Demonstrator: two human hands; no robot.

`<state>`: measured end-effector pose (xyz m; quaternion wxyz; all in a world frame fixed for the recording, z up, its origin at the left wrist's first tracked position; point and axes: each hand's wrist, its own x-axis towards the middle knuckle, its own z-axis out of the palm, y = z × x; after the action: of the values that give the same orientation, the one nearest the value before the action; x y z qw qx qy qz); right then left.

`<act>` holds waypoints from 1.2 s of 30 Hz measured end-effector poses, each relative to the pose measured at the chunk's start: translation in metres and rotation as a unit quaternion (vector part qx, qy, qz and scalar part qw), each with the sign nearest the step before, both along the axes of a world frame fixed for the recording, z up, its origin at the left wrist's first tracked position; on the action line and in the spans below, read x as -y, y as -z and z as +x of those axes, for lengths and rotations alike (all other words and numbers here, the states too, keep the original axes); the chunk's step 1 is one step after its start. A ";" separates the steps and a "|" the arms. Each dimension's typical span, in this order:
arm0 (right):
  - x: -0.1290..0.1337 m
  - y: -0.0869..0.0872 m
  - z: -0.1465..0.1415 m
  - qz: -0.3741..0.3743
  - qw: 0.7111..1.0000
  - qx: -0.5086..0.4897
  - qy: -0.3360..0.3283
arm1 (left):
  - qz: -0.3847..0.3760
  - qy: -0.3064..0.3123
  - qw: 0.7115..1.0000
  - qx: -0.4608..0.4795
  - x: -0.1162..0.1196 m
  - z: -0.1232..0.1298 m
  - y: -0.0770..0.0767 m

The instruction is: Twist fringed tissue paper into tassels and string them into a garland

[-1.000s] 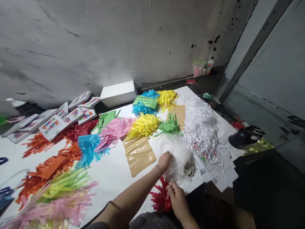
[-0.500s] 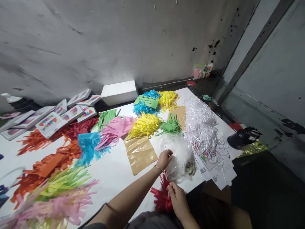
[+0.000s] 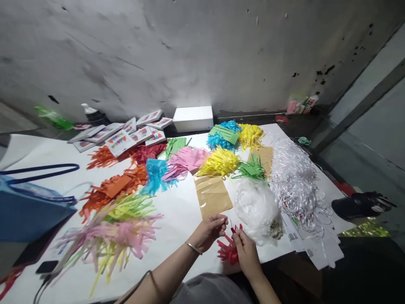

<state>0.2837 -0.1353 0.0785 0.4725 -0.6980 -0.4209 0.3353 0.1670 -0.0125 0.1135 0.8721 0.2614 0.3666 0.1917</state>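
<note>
My right hand [image 3: 247, 253] is closed, thumb against fingers, on a red fringed-paper tassel [image 3: 227, 252] near the front edge of the table. The tassel's strips fan out to the left and below the fingers. Just left of it, my left hand [image 3: 211, 231], with a bracelet at the wrist, has its fingertips pinched together. Whatever those fingertips hold is too small to make out. The hands are a short gap apart. Beyond them lie a brown paper sheet in clear wrap [image 3: 213, 196] and a clear plastic bag [image 3: 255, 207].
A heap of white string [image 3: 292, 177] covers the right side, beside a dark bottle [image 3: 357, 205]. Yellow [image 3: 220, 162], pink [image 3: 188, 160] and orange tassels [image 3: 117, 185] lie across the white table. Picture boxes [image 3: 120, 142] and a white box [image 3: 193, 119] stand behind; a blue bag [image 3: 31, 211] is at left.
My left hand has drawn back from the plastic bag towards my right hand, its fingers now pinched. The view has turned left, bringing the blue bag into sight. The red tassel stays in my right hand.
</note>
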 end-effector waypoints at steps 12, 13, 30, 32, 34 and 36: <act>-0.023 -0.057 -0.067 0.048 0.981 0.108 -0.151 | 0.081 -0.109 0.991 0.006 0.018 -0.105 -0.016; -0.024 -0.059 -0.071 0.056 0.976 0.130 -0.168 | 0.086 -0.110 0.990 0.011 0.020 -0.110 -0.017; -0.041 -0.102 -0.075 0.106 0.848 0.386 -0.347 | 0.290 -0.006 0.955 -0.057 0.025 -0.134 -0.038; -0.040 -0.105 -0.076 0.103 0.858 0.361 -0.351 | 0.335 0.020 0.939 -0.076 0.025 -0.135 -0.043; -0.040 -0.105 -0.076 0.096 0.874 0.330 -0.343 | 0.366 0.047 0.927 -0.075 0.025 -0.135 -0.047; -0.038 -0.105 -0.076 0.082 0.890 0.301 -0.334 | 0.365 0.056 0.927 -0.059 0.024 -0.134 -0.050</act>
<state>0.2076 -0.0968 0.1832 0.2392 -0.5422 -0.7772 0.2116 0.0325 -0.0369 0.1634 0.7024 0.5927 0.3066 0.2476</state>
